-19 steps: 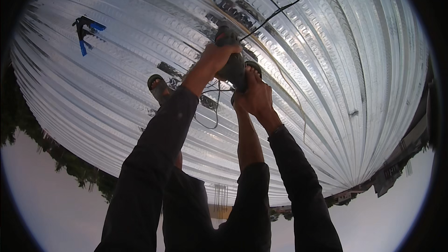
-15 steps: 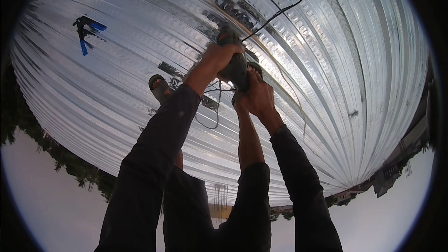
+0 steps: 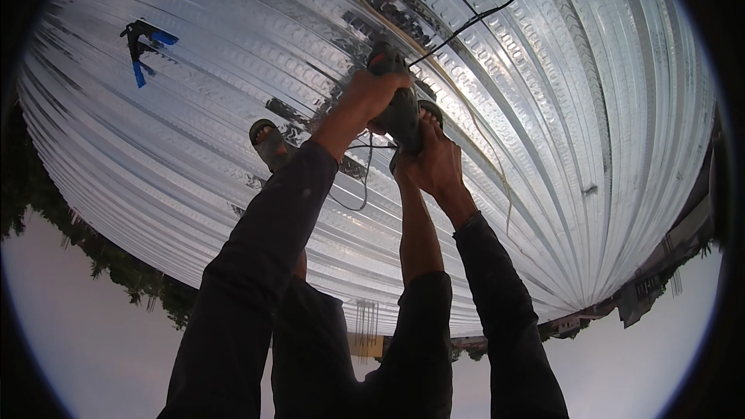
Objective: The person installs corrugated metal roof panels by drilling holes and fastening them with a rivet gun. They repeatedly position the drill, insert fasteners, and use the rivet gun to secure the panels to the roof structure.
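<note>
A dark corded power tool [image 3: 404, 120] with a small orange mark hangs between my two hands over the ribbed metal sheeting [image 3: 543, 124]. My left hand [image 3: 380, 95] is wrapped round its upper part, close to where a black cable [image 3: 458, 29] shows. Around the lower end closes my right hand [image 3: 439, 161], set nearer to me. Which kind of power tool it is cannot be made out, and its working end is hidden.
Off to the left lies a black tool with blue handles [image 3: 144, 46]. A tan cord [image 3: 473, 120] and a thin loop of wire [image 3: 363, 195] trail over the ridges. My sandalled left foot [image 3: 268, 143] stands on the sheeting; dark patches mark the metal.
In the view, both hands and the power tool have shifted slightly to the right. The blue-handled tool appears a little higher. My grip looks the same.
</note>
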### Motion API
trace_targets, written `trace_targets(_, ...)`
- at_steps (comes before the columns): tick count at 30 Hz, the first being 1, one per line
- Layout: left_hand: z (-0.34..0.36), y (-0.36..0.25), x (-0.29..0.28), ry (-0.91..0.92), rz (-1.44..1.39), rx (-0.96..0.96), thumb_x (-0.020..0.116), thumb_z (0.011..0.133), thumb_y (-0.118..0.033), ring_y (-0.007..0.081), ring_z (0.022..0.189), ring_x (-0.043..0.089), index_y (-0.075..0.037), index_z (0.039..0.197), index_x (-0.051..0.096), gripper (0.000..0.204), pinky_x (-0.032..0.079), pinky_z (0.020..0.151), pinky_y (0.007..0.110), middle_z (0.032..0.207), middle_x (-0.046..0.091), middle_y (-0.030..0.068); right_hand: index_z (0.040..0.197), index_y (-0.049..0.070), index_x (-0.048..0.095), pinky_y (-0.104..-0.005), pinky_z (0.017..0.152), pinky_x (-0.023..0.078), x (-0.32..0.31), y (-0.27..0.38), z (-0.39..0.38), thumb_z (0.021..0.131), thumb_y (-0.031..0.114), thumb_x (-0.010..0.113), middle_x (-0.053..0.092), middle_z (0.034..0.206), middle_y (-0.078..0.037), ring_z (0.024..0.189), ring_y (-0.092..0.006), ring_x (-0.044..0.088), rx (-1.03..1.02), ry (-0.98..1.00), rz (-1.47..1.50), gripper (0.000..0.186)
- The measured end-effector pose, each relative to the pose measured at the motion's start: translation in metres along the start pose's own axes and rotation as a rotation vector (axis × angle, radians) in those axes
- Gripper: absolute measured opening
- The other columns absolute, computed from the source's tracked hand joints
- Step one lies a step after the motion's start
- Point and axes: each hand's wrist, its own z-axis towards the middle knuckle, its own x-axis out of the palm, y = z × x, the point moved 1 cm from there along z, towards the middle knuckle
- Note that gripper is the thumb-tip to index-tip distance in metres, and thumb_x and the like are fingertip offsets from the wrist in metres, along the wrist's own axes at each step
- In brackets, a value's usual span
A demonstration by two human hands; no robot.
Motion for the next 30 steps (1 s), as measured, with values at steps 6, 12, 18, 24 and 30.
trace_targets(6, -0.007, 0.0, -0.006, 0.055, -0.185, -0.059, 0.075, 0.079, -0.046, 0.027, 0.077, 0.071, -0.004, 0.107, 0.069, 0.051, 0.055, 0.062, 0.045, 0.092, 0.071, 0.0123, 0.105, 0.004, 0.064, -0.0495, 0.07, 0.056, -0.022, 0.021, 0.017, 0.071, 0.015, 0.069, 0.067, 0.098, -0.019, 0.083, -0.0389, 0.07, 0.101, 0.141, -0.057, 0.036)
trace_targets(12, -0.017, -0.015, -0.012, 0.113, -0.29, -0.021, 0.072, 0.081, -0.045, 0.0266, 0.078, 0.071, -0.006, 0.108, 0.067, 0.047, 0.054, 0.062, 0.045, 0.092, 0.071, 0.0115, 0.095, 0.0, 0.067, -0.049, 0.072, 0.056, -0.043, 0.033, 0.047, 0.072, 0.017, 0.068, 0.07, 0.088, -0.019, 0.079, -0.0385, 0.07, 0.158, 0.311, -0.178, 0.028)
trace_targets(18, -0.014, -0.015, -0.006, 0.118, -0.319, -0.023, 0.071, 0.082, -0.043, 0.0267, 0.078, 0.071, -0.006, 0.108, 0.067, 0.045, 0.053, 0.06, 0.045, 0.093, 0.071, 0.0118, 0.094, -0.001, 0.067, -0.0475, 0.073, 0.057, -0.055, 0.034, 0.052, 0.072, 0.017, 0.068, 0.071, 0.085, -0.022, 0.081, -0.039, 0.071, 0.179, 0.369, -0.184, 0.028)
trace_targets(24, -0.013, -0.007, -0.006, 0.113, -0.337, -0.027, 0.072, 0.082, -0.042, 0.0272, 0.078, 0.071, -0.006, 0.109, 0.067, 0.045, 0.053, 0.062, 0.046, 0.092, 0.071, 0.0113, 0.093, -0.001, 0.066, -0.0502, 0.072, 0.056, -0.046, 0.029, 0.046, 0.07, 0.016, 0.068, 0.07, 0.083, -0.022, 0.077, -0.0417, 0.07, 0.137, 0.339, -0.187, 0.028)
trace_targets(30, -0.011, 0.0, -0.004, 0.096, -0.356, -0.033, 0.072, 0.082, -0.044, 0.0268, 0.077, 0.07, -0.006, 0.107, 0.068, 0.045, 0.053, 0.063, 0.046, 0.091, 0.071, 0.0099, 0.094, 0.002, 0.063, -0.0504, 0.069, 0.055, -0.044, 0.026, 0.039, 0.071, 0.019, 0.069, 0.069, 0.08, -0.022, 0.076, -0.0415, 0.07, 0.1, 0.297, -0.191, 0.029)
